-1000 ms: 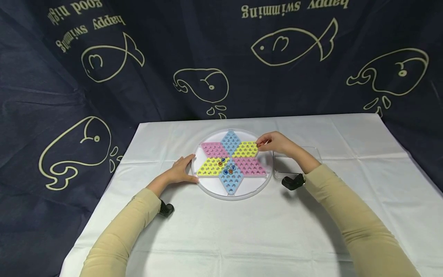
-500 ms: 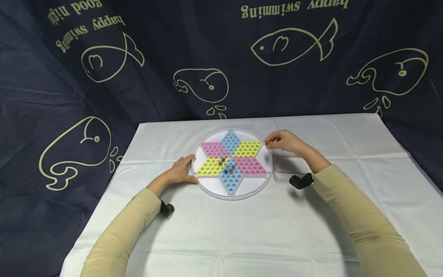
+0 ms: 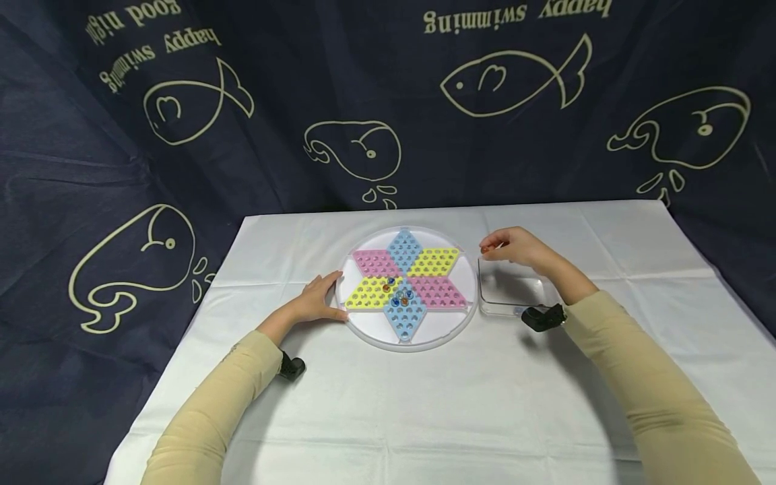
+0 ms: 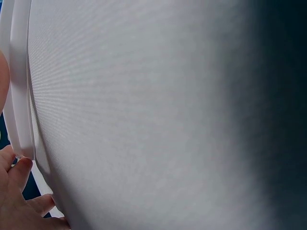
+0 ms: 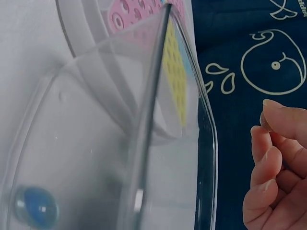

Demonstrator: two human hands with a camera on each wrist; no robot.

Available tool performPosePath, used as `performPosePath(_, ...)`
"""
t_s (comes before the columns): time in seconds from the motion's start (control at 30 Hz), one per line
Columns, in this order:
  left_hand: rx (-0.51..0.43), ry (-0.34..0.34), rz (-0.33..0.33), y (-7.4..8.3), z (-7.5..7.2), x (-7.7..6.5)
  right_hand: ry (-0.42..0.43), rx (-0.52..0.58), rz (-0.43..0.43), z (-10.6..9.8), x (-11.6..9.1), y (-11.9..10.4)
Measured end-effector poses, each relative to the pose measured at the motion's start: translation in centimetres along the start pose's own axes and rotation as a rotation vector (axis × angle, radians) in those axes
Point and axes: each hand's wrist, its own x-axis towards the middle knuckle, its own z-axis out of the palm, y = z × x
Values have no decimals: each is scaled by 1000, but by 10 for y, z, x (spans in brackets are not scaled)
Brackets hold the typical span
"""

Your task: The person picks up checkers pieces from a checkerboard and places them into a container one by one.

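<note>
Pinching a reddish marble point(image 3: 484, 249) between the thumb and forefinger of my right hand point(image 3: 516, 246), I have it up near the far left corner of a clear box point(image 3: 512, 287). My other right fingers curl in towards the palm.

The box sits on my right, under my wrist; through its wall the right wrist view shows the coloured board, and low inside the box lies a blue-and-clear marble point(image 5: 37, 207).

Just beside the box, to its left, is the round white game board point(image 3: 370, 329) — a six-pointed star of blue, yellow and pink sections pitted with small hollows. A little cluster of blue and amber marbles point(image 3: 404, 301) rests on it, where the left yellow and near blue sections meet.

My left hand point(image 3: 312, 300) grasps nothing: its thumb and fingers are spread apart, the tips touching the board's left rim.

A white cloth point(image 3: 388, 411) covers the table below. Beyond its far edge hangs a dark blue curtain point(image 3: 358, 74) printed with fish, whales and upside-down lettering.
</note>
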Motion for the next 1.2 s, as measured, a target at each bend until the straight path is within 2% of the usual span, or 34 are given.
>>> performPosePath(0.57,-3,-1,-3,-1,0,0,30,-12,-16,-13,-12,21)
performPosePath(1.2,-4,-5,-13,1,-1,-1,-3,-48,10,-22,-19,35)
